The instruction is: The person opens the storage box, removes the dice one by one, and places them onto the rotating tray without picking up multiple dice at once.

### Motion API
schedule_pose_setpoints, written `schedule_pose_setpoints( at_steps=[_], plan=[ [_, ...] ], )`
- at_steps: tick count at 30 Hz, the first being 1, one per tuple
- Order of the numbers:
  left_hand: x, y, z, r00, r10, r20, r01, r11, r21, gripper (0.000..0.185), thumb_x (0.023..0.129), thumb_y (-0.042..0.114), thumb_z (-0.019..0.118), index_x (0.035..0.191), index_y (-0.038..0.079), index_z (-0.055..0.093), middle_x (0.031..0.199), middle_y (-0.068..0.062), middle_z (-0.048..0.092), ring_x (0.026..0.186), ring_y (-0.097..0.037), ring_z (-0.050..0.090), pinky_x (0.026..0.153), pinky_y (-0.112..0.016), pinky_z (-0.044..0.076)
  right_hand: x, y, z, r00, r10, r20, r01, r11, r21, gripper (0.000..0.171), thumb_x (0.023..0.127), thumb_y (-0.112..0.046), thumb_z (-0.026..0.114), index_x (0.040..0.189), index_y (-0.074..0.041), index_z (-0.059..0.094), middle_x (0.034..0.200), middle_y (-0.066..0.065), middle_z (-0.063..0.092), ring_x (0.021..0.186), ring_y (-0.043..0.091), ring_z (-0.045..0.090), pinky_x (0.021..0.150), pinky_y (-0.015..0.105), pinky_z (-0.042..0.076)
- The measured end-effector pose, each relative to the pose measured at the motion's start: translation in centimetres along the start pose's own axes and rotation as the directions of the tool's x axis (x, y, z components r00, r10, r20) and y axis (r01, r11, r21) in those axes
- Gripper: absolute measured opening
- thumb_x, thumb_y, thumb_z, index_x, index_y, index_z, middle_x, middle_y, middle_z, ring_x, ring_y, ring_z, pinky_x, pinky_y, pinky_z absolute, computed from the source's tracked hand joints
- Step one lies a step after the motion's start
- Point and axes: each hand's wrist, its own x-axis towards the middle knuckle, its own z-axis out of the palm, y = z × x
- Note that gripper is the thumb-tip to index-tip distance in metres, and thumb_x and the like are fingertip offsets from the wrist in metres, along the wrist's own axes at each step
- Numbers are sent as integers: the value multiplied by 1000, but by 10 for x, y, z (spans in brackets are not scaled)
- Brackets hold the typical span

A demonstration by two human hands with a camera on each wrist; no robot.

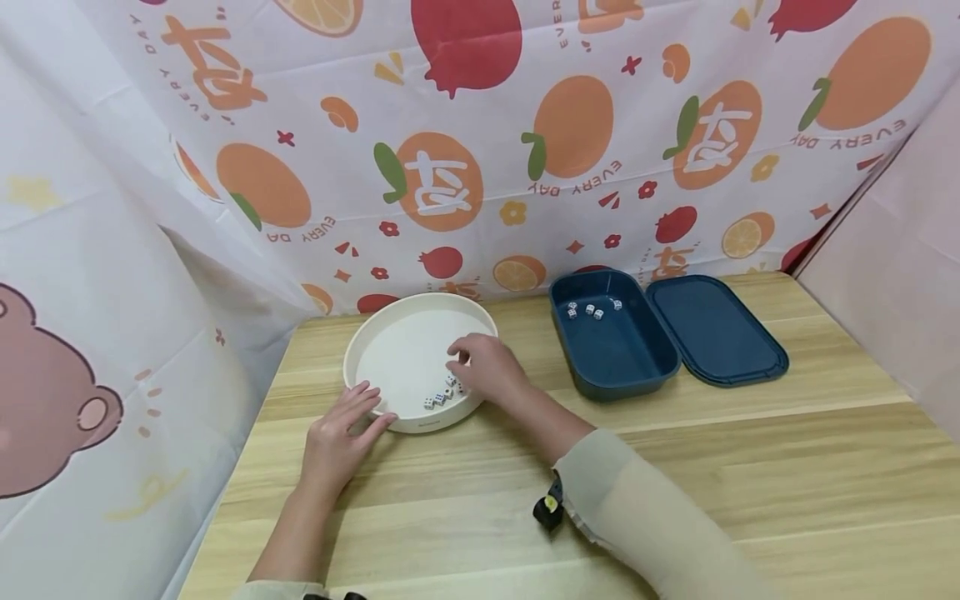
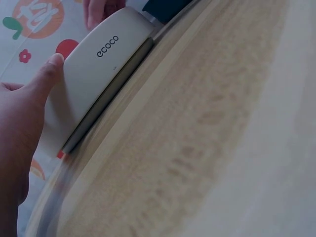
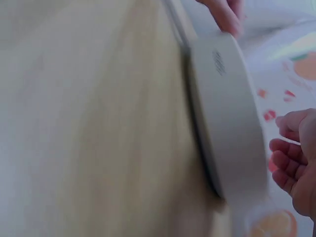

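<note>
In the head view, a round cream tray [image 1: 387, 324] stands on the table with several white dice [image 1: 439, 399] along its near right side. My left hand [image 1: 336, 442] rests on the tray's near left rim, fingers fairly straight and thumb against the edge. In the left wrist view the thumb [image 2: 53, 66] touches the rim; the other fingers are mostly hidden. Above the dice, my right hand [image 1: 487, 367] hovers over the tray's right side with fingers bent. A gap shows between thumb and forefinger, and I see nothing held there.
Right of the tray stands a dark blue box [image 1: 618, 354] with several dice [image 1: 592, 311] at its far end. Its blue lid [image 1: 716, 329] lies flat beside it. Behind the wooden table [image 1: 465, 517] hangs a fruit-printed cloth [image 1: 337, 192].
</note>
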Motion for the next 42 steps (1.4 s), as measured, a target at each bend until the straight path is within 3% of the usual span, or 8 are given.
schedule_pose_setpoints(
  at_steps=[9,13,16,20,23,32,35,42],
  plan=[
    [3,3,-5,998,-39,48,39,999,5,39,69,16,89,101,-1,76,109,-13,74,115,-29,66,115,-29,39,11,57,-82,979,26,-203,-33,999,-28,20,95,-19,63,110,-10,74,99,5,70,88,20,61,76,33,57],
    [4,4,-5,999,-26,38,26,1000,-7,39,68,16,89,100,-1,76,108,-13,75,114,-31,66,115,-30,39,16,101,-114,964,161,-211,-183,979,-88,24,97,-23,61,113,-8,71,111,11,68,100,27,62,89,44,56],
    [4,4,-4,999,-18,36,19,1000,-12,38,68,16,89,99,-1,76,107,-13,75,114,-31,66,115,-30,39,17,135,-128,947,294,-130,-313,936,-160,33,98,-23,58,124,-4,64,127,18,61,115,33,57,101,51,51],
    [4,4,-3,999,-10,30,11,1000,-16,38,67,15,89,99,-2,76,106,-14,75,113,-31,66,114,-32,40,13,165,-132,905,426,22,-411,885,-220,50,99,-24,55,141,1,47,146,25,44,131,39,46,112,57,41],
    [4,3,-2,999,-12,31,13,1000,-22,38,68,15,89,99,-2,76,106,-14,75,114,-31,66,114,-34,41,11,176,-128,880,465,98,-434,870,-234,57,99,-23,53,147,3,37,153,26,34,138,42,37,116,59,34],
    [5,5,-1,999,-23,45,24,1000,-17,38,68,16,89,100,-1,76,107,-13,75,114,-30,66,115,-33,40,9,185,-122,863,454,219,-377,870,-319,69,99,-23,51,150,12,20,158,35,12,146,51,13,121,61,21],
    [5,4,-1,999,-17,42,18,1000,-17,38,69,16,88,100,-1,76,107,-13,75,114,-30,66,114,-34,41,9,186,-121,851,470,235,-391,865,-315,67,99,-22,50,150,11,23,157,34,15,145,49,18,120,61,24],
    [4,3,-3,1000,-14,27,14,1000,-9,37,68,17,89,98,-1,76,105,-13,75,112,-32,67,114,-33,41,8,181,-122,875,453,168,-392,869,-303,44,95,-7,54,137,3,50,140,27,50,118,38,53,102,55,48]
  ],
)
